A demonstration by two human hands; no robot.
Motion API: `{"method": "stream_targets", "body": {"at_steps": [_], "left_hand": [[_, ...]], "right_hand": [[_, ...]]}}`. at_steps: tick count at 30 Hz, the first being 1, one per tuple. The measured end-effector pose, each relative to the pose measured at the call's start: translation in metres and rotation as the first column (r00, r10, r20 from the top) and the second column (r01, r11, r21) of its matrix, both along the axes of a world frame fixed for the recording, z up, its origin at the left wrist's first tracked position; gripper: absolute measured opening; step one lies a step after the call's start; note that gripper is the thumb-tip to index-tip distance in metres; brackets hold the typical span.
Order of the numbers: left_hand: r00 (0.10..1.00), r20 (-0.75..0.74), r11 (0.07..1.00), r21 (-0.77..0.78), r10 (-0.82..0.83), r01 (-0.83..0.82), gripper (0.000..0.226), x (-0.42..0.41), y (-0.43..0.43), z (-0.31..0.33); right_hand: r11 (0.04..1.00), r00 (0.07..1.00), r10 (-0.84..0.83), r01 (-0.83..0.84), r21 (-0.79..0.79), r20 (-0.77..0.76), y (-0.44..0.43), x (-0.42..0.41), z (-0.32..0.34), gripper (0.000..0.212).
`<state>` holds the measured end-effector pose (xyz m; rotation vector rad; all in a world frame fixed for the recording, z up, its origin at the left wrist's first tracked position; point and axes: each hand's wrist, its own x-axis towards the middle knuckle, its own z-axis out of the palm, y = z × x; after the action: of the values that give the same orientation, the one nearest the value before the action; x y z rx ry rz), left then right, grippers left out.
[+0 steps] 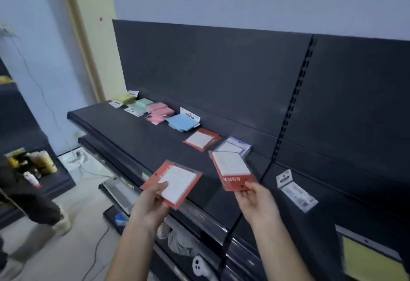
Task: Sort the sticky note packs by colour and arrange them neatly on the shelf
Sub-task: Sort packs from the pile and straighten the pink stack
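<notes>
Gripping a first red pack in the left hand, thumb curled onto its white pad, fingers underneath, over the front edge of the shelf. Pinching a second red pack by the lower edge of its card in the right hand, thumb and fingers closed on it, held tilted above the shelf toward its right end, clear of the surface. Along the back edge, starting at the far left corner and running rightward: yellow packs, green packs, pink packs, blue packs, each group just beside the next; then, a little apart, a small stack of red packs and a lilac pack beside it, partly hidden behind the second red pack. On the neighbouring section to the right, near its left edge, a white-labelled pack lying flat, well apart from the row. Behind it all, a dark back panel.
</notes>
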<state>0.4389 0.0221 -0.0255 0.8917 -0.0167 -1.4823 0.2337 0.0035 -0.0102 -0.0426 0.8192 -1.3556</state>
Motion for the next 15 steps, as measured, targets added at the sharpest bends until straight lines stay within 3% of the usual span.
{"method": "stream_targets", "body": {"at_steps": [4,9,12,15], "left_hand": [[1.000,0.025,1.000,0.027,-0.016,0.016,0.009,0.051,-0.013,0.000],[0.993,0.098,0.996,0.074,-0.062,0.055,0.008,0.094,-0.038,-0.004],[0.986,0.123,0.993,0.050,-0.112,0.107,0.012,0.105,-0.054,-0.007],[0.967,0.200,0.988,0.047,-0.155,0.149,0.021,0.105,-0.076,-0.005]], "right_hand": [[0.997,0.998,-0.050,0.047,-0.057,-0.044,-0.028,0.056,-0.007,0.030],[0.991,0.990,-0.088,0.098,0.091,-0.109,-0.046,0.091,-0.015,0.031],[0.982,0.994,-0.103,0.105,0.159,-0.020,-0.055,0.100,-0.014,0.027],[0.987,0.995,-0.101,0.097,0.127,0.019,-0.072,0.103,-0.014,0.012]]}}
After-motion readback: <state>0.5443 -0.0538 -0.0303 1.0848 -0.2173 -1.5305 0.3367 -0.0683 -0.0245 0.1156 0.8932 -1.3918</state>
